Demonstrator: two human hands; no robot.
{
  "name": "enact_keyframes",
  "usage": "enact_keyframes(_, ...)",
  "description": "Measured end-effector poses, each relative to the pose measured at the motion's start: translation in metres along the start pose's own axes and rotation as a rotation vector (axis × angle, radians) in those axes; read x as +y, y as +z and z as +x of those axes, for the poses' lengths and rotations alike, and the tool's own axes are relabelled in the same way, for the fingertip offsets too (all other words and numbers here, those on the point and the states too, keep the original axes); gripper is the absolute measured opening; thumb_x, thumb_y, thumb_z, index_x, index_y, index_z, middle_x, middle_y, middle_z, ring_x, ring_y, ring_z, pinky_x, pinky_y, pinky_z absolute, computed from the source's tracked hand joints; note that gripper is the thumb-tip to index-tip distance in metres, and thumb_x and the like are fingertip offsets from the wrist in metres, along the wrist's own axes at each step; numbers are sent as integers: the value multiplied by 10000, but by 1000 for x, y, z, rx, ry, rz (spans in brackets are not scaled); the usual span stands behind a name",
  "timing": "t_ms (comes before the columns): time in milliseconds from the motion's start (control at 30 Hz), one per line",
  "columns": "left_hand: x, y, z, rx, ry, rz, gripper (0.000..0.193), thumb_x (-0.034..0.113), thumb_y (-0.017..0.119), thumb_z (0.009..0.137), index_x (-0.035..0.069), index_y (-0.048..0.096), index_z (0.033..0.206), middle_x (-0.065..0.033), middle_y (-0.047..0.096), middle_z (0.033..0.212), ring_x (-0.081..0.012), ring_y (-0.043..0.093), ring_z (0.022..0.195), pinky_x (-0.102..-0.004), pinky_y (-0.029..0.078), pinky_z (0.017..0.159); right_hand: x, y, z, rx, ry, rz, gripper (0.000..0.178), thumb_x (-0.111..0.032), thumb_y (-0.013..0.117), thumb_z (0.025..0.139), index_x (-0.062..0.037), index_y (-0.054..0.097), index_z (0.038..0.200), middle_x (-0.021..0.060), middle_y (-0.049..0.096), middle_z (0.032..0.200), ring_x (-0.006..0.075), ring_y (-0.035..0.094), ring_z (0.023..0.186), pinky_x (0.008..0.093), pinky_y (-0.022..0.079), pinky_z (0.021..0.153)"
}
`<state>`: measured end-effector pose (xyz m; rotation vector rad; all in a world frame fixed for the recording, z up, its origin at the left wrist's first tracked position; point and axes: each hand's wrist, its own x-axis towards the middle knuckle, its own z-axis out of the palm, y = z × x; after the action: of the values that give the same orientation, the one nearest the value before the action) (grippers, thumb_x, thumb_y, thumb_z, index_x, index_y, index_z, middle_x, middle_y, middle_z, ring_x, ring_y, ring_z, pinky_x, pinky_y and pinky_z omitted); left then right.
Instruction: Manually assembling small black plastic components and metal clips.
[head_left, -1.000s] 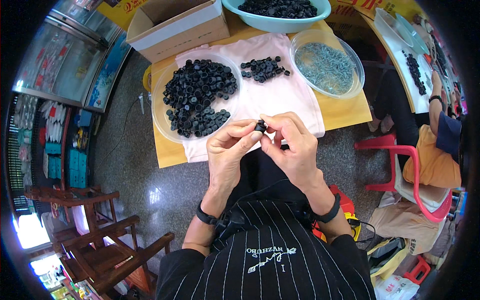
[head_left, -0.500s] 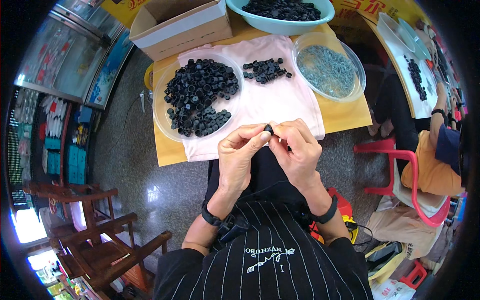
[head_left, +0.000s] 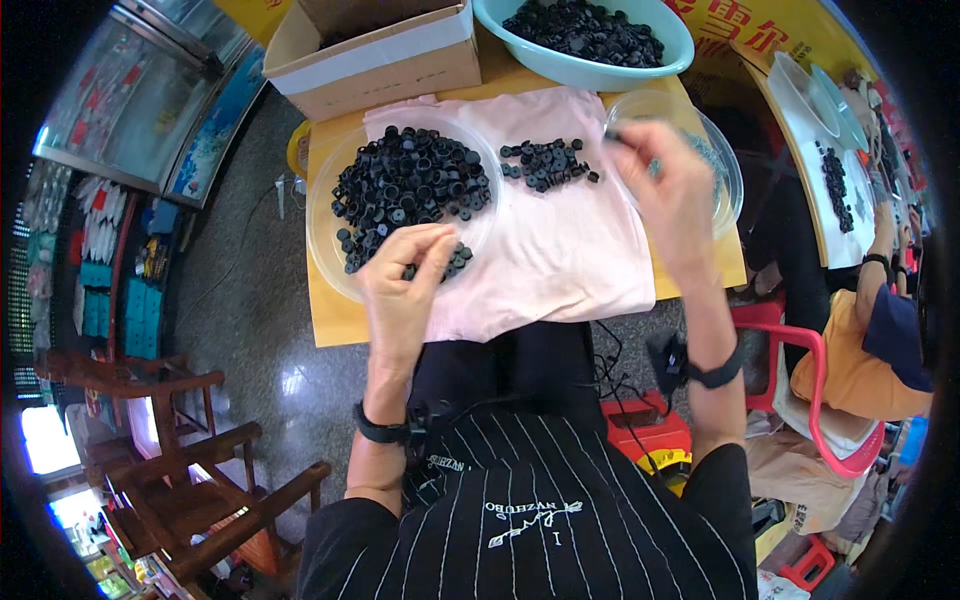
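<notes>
Black plastic caps (head_left: 408,188) fill a clear shallow bowl (head_left: 325,245) on the left of the surface (head_left: 330,310), and the left hand (head_left: 405,275) hangs over its near rim with the grip pressed together, thumb against fingertips, seemingly pinching one cap; the piece itself is too small to make out. The right hand (head_left: 665,185) is blurred, stretched toward a second clear bowl (head_left: 728,175) of small pale parts, fingers bunched near its rim; whether they hold anything cannot be told. Between the two bowls, a small heap of dark finished pieces (head_left: 548,163) lies on a pink cloth (head_left: 560,260).

Judging from this, the step in hand is picking up one part from each bowl. The next move calls for bringing both hands together over the cloth and fitting the small part into the cap.

Beyond the cloth, a cardboard box (head_left: 385,60) and a light blue basin (head_left: 590,45) of more black pieces stand on the yellow surface. Wooden chairs (head_left: 190,470) stand on the polished stone floor at the left, and another person in orange (head_left: 860,350) sits at a neighbouring table on the right.
</notes>
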<state>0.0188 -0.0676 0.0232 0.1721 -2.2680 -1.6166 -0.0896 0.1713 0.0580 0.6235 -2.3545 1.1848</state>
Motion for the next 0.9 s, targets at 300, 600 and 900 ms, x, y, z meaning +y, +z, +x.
enact_keyframes(300,0,-15,22,-50,6,355,120,53,666,840,-27,689,926,-105,667,858,-155,608,696,-251,471,621,50,-6,115,109,10,-415,418,-179,681,807,-23,603,1187,184,625,1002,277,628,881,379,479,765)
enact_keyframes(600,0,-29,12,-16,42,354,114,24,676,829,-22,688,932,-82,665,881,-122,583,730,-232,457,643,58,-45,34,-384,201,-338,318,-212,737,761,-27,648,1003,90,659,891,224,611,760,332,489,710)
enact_keyframes(900,3,-23,-1,-73,36,316,109,21,666,831,-26,684,928,-74,663,868,-116,570,692,-236,455,629,74,-45,-26,-377,236,-582,738,-343,787,681,-133,494,1325,227,442,1347,445,423,1198,468,367,1036)
